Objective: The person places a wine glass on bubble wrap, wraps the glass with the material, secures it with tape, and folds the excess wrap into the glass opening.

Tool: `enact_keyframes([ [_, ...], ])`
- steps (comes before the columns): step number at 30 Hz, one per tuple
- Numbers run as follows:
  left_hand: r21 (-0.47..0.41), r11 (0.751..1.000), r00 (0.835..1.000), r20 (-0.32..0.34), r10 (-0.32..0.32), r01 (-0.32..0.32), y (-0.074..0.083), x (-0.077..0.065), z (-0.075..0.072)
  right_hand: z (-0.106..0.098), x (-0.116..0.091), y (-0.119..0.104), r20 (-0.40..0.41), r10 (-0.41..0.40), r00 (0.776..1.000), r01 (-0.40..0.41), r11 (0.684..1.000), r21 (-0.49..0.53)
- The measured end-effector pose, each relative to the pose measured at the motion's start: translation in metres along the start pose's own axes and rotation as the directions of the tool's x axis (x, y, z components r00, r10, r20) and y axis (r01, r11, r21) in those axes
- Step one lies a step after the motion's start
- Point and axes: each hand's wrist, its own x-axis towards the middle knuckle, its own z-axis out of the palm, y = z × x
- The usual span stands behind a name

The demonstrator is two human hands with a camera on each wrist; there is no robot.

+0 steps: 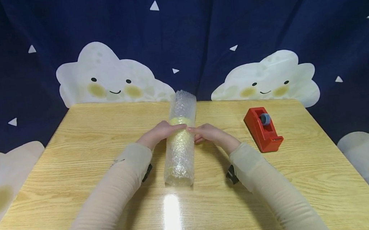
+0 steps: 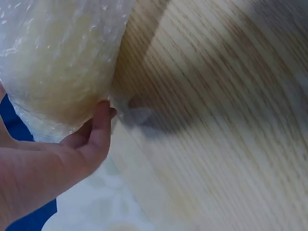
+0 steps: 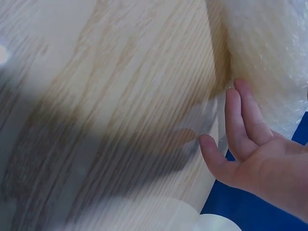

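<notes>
A long bubble-wrapped bundle [image 1: 179, 155], clear and crinkled with something pale yellow showing through, lies lengthwise across the middle of the table. What is inside cannot be made out. From its left side my left hand [image 1: 161, 132] holds it, thumb laid over the top. My right hand [image 1: 213, 134] holds the opposite side, its thumb meeting the left one on top. The left wrist view shows bent left fingertips [image 2: 102, 115] against the bubble wrap [image 2: 57, 57]. In the right wrist view, longer fingers [image 3: 240, 113] touch the wrap's side [image 3: 269, 53], while the little finger stands off it.
A red tape dispenser [image 1: 261, 130] with a small blue-grey tape roll [image 1: 264, 118] stands on the right of the wooden table [image 1: 101, 128]. Behind the table's far edge hangs a dark blue curtain [image 1: 184, 28] with cloud prints.
</notes>
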Motion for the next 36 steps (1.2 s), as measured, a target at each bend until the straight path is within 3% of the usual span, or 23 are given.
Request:
enact_keyframes([
  [5,-0.003,1.0,0.999,-0.02,-0.027,0.027,-0.001,0.0,-0.002,0.0,0.0,-0.001,0.008,-0.014,1.0,0.013,0.999,0.031],
  [13,-0.161,0.987,1.0,0.02,-0.006,0.009,-0.007,0.003,-0.006,0.001,0.004,-0.001,0.031,-0.031,0.999,0.029,0.998,0.059],
  [21,-0.095,0.995,0.999,-0.049,-0.014,0.01,-0.006,-0.001,-0.008,0.002,0.002,-0.002,0.028,-0.021,0.999,0.02,0.999,0.037],
  [29,-0.262,0.965,1.0,-0.008,0.009,-0.011,-0.009,0.0,-0.008,0.001,0.001,-0.001,-0.001,-0.019,1.0,0.019,1.0,0.014],
  [32,-0.229,0.973,1.0,-0.004,0.015,-0.015,-0.007,-0.002,-0.006,0.002,0.001,-0.001,-0.003,-0.022,1.0,0.022,1.0,0.021],
  [36,-0.089,0.996,0.999,-0.03,-0.011,0.009,-0.002,-0.005,-0.002,0.002,-0.001,-0.001,-0.008,-0.013,1.0,0.013,1.0,0.019],
])
